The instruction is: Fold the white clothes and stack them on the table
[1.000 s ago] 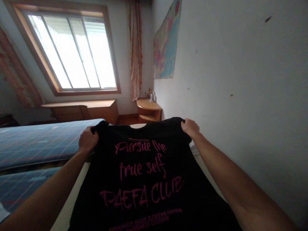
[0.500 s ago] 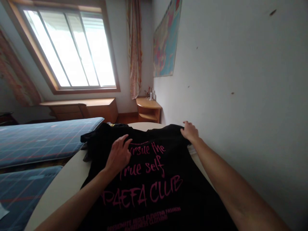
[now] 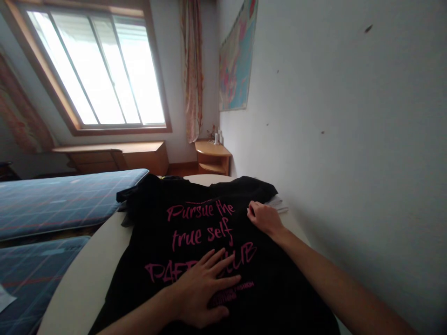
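A black T-shirt (image 3: pixel 195 228) with pink lettering lies spread out, its neck end away from me. My left hand (image 3: pixel 206 288) rests on the lower lettering, palm down and fingers spread, hiding part of the print. At the shirt's right side, just below the sleeve (image 3: pixel 260 188), is my right hand (image 3: pixel 265 219). Its fingers are loosely bent, with a small gap by the thumb, and no cloth shows pinched between them. Under the shirt is a pale round-edged table (image 3: pixel 82 270).
White folded-looking material (image 3: pixel 278 203) shows beside the right sleeve. Blue plaid mattresses (image 3: pixel 70 197) lie to the left. A white wall (image 3: pixel 331 186) stands close on the right. Beyond the table are a wooden corner shelf (image 3: pixel 213 149) and a desk (image 3: pixel 143 153) under the window.
My left hand has come down and toward me, from the upper lettering to the lower print, with fingers spreading. My right hand has left the right sleeve and moved nearer, to the shirt's side.
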Demonstrator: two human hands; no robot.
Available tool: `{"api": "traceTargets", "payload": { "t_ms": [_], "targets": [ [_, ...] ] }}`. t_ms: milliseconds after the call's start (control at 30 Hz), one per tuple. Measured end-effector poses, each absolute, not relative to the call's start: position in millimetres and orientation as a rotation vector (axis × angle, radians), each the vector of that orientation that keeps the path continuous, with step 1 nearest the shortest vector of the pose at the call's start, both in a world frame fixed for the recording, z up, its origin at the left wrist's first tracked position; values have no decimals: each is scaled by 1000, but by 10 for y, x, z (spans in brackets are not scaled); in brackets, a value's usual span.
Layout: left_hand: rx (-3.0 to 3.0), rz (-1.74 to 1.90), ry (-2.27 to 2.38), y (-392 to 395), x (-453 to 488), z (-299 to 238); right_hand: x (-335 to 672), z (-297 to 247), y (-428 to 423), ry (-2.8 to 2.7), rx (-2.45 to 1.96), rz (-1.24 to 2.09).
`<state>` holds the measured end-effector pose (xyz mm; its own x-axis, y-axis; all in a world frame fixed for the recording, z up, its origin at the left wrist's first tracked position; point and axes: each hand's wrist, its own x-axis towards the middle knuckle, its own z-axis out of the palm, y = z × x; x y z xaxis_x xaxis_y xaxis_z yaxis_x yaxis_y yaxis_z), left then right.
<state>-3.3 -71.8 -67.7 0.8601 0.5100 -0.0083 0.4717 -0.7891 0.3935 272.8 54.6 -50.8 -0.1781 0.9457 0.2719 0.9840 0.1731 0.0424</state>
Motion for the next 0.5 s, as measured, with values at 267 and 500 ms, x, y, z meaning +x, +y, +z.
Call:
{"api": "traceTargets", "payload": {
  "t_ms": [267,500],
  "targets": [
    [2647,392,1022,-615,-97,-759,2882,-712,-4,-2129,-2023,-195],
    [2299,297,2365,-323,-1015,-601,3147,-677,-144,-2036,-2311,-124]
  ]
}}
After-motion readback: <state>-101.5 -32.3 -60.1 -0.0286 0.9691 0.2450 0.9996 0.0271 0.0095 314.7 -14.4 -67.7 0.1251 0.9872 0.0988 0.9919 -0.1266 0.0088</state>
